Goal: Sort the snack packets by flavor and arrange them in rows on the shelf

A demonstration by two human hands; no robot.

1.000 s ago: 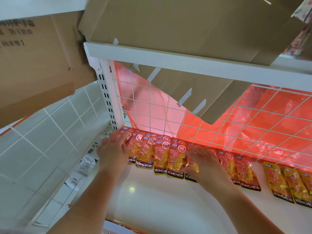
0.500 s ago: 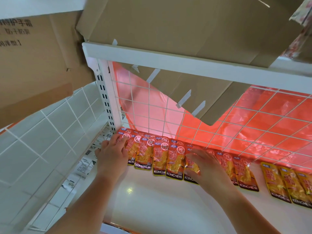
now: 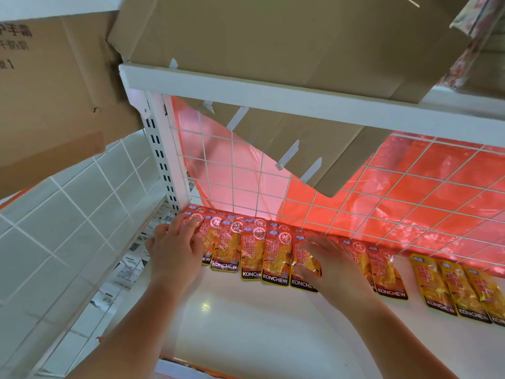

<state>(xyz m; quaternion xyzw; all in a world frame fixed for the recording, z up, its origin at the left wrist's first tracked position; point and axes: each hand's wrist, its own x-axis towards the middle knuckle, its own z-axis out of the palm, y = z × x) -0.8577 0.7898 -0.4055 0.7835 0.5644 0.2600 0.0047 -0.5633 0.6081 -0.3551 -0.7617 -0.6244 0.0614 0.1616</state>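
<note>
At the foot of the wire grid: a row of red packets lies overlapped on the white shelf, tops against the grid, running from its left corner toward the middle.
Further right along the grid: yellow packets lie in their own group past a bare gap, which I take to be the flavors kept apart.
Left hand: at the grid's left end, flat on the first red packets. The fingers are straight and the grip is loose and open, holding nothing. It is probably pinning the row's end so nothing slides.
Right hand: mid-row below the grid, fingers spread over the red packets. The grip is open, pressing rather than pinching. I cannot tell whether the thumb hooks under an edge. It is likely squaring the row toward the other hand.
Why overlapped: more packets fit this way, and each lower band stays readable.
Writing: "KONCHEW" shows in white on the dark band at the bottom of both red and yellow packets. Above it are large Chinese characters and a round stamp, too small to read surely.
Above the grid: a cardboard box sits on the upper shelf, one flap hanging down before the wires.
Behind the grid: a red plastic sheet.
</note>
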